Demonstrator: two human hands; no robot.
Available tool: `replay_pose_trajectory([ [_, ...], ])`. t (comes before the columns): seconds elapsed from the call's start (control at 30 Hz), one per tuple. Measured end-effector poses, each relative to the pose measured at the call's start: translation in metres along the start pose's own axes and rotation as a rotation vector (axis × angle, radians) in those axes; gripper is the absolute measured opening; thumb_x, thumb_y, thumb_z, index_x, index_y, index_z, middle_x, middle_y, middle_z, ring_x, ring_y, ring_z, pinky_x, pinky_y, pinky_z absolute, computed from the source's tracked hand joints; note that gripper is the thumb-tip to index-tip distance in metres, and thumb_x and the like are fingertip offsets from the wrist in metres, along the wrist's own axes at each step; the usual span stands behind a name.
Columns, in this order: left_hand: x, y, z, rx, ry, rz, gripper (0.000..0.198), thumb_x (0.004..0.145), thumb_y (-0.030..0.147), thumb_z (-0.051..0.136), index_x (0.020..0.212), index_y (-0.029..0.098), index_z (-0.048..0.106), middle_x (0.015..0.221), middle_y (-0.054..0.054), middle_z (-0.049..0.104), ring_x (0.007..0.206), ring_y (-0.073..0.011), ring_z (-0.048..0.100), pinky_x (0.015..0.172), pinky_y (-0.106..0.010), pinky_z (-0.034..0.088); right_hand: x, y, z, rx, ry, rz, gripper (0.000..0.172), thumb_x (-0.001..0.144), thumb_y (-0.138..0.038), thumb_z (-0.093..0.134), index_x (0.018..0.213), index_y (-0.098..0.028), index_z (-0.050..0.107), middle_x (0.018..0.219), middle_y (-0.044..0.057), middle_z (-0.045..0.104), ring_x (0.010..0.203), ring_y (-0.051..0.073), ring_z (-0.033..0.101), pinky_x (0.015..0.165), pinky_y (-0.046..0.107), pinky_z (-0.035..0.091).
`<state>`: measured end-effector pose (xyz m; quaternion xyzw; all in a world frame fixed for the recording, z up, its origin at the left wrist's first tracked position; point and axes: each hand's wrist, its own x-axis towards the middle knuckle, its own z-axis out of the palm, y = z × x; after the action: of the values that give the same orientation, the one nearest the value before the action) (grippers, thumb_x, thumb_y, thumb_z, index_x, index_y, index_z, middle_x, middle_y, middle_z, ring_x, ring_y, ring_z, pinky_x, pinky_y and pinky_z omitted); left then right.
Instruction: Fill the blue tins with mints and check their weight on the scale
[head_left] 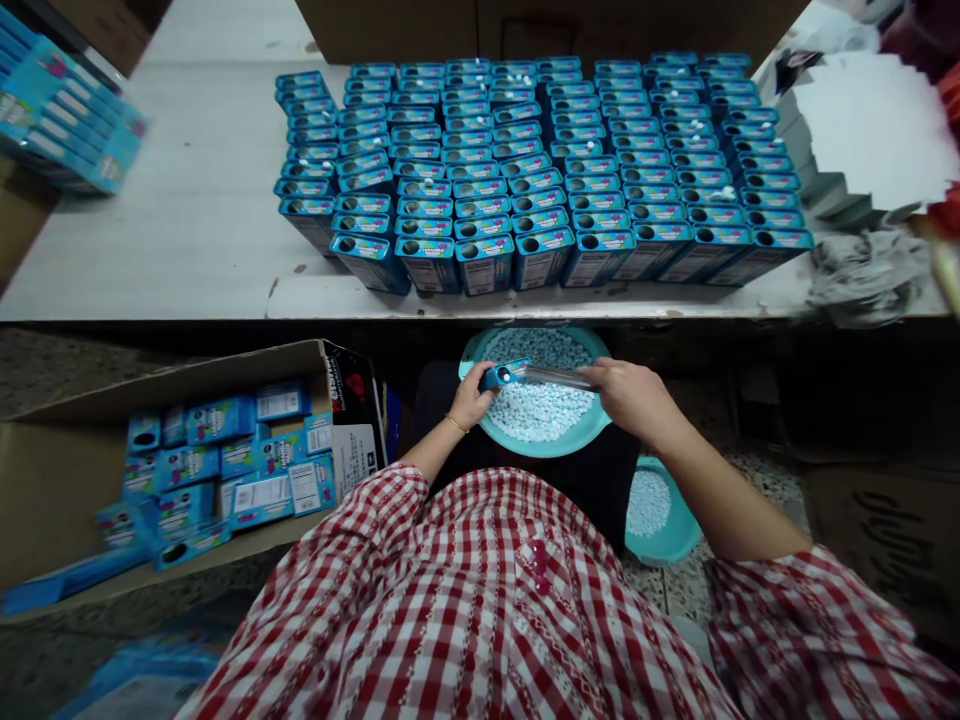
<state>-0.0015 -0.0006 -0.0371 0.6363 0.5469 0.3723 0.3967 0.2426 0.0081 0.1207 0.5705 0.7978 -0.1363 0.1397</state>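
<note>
Box (510,374) hangs near basin rim (547,449), left fingers (474,380) pinching, right fingers (609,374) apparently gripping scoop (559,378)

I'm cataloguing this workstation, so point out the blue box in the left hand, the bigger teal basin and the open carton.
Blue box (513,370), head view: its printed face.
Bigger basin (595,428), head view: its lower-right wall.
Open carton (60,490), head view: bare cardboard inside.

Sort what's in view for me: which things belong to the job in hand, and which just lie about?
In the job:
box, in the left hand
clear tool, in the right hand
basin, holding pellets
table boxes, likely
open carton with boxes, likely
small basin, likely

Apparently just lying about:
white stack
crumpled wad
brown carton, lower right
</note>
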Motion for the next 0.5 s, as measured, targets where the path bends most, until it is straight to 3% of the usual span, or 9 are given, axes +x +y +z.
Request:
replay_pose_trajectory([
  [0.13,-0.002,-0.003,-0.011,-0.007,0.053,0.006,0.040,0.067,0.019,0.057,0.107,0.019,0.051,0.104,-0.005,0.058,0.097,-0.0199,0.055,0.088,-0.035,0.042,0.021,0.020,0.069,0.159,-0.046,0.185,0.043,0.083,-0.012,0.037,0.120,-0.023,0.056,0.112,0.006,0.060,0.096,0.019,0.058,0.074,0.025,0.042],
  [0.27,-0.005,-0.009,-0.019,-0.013,0.108,-0.014,0.040,0.067,0.021,0.059,0.106,0.019,0.050,0.103,-0.005,0.059,0.095,-0.0195,0.055,0.088,-0.034,0.042,0.046,-0.016,0.131,0.293,-0.155,0.145,0.038,0.082,-0.009,0.035,0.105,-0.017,0.065,0.101,0.010,0.065,0.090,0.019,0.060,0.073,0.027,0.044],
  [0.37,-0.005,-0.012,-0.021,-0.033,0.136,-0.033,0.041,0.066,0.023,0.061,0.106,0.019,0.050,0.102,-0.005,0.059,0.095,-0.0196,0.056,0.088,-0.035,0.043,0.058,-0.039,0.155,0.399,-0.122,0.093,0.033,0.083,-0.014,0.040,0.103,-0.018,0.066,0.101,0.009,0.066,0.094,0.020,0.060,0.077,0.027,0.045],
  [0.5,-0.003,-0.013,-0.021,-0.079,0.151,-0.041,0.041,0.066,0.027,0.063,0.105,0.018,0.050,0.100,-0.005,0.059,0.094,-0.0195,0.056,0.087,-0.035,0.043,0.063,-0.033,0.163,0.656,-0.049,0.041,0.025,0.074,-0.011,0.052,0.090,-0.011,0.070,0.086,0.008,0.070,0.082,0.019,0.063,0.071,0.023,0.047],
])
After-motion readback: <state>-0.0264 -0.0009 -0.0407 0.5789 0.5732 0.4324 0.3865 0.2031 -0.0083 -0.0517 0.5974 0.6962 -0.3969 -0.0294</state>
